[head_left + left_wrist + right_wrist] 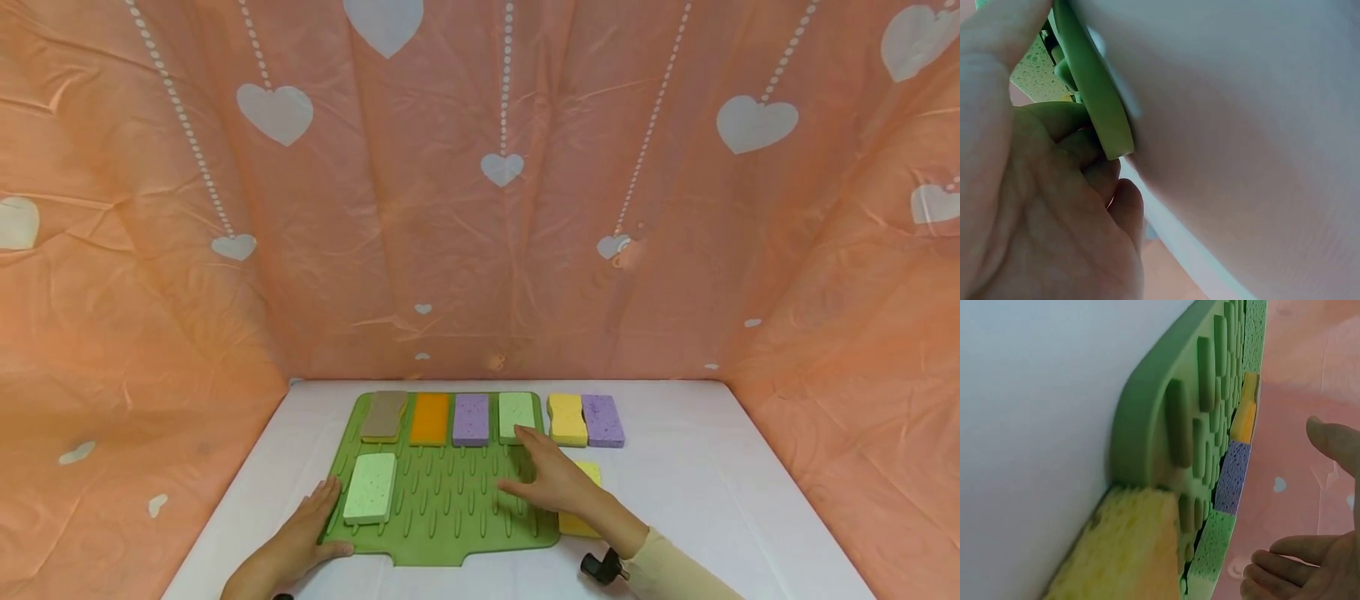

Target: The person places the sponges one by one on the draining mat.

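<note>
A green ridged silicone mat [442,542] lies on the white table. Along its back row are a grey-topped sponge [385,415], an orange sponge [429,419], a purple sponge [471,419] and a pale green sponge [514,412]. Another pale green sponge [371,488] sits at the mat's front left. My left hand [296,533] rests at the mat's left front corner, fingers along its edge [1094,100] and thumb spread toward the front. My right hand [551,475] is over the mat's right side, empty, thumb and fingers spread apart.
Right of the mat, a yellow notched sponge [567,419] and a purple sponge [603,421] stand side by side. A yellow sponge [1122,550] lies against the mat's right edge, partly hidden under my right arm in the head view. An orange curtain [450,250] with hearts encloses the table.
</note>
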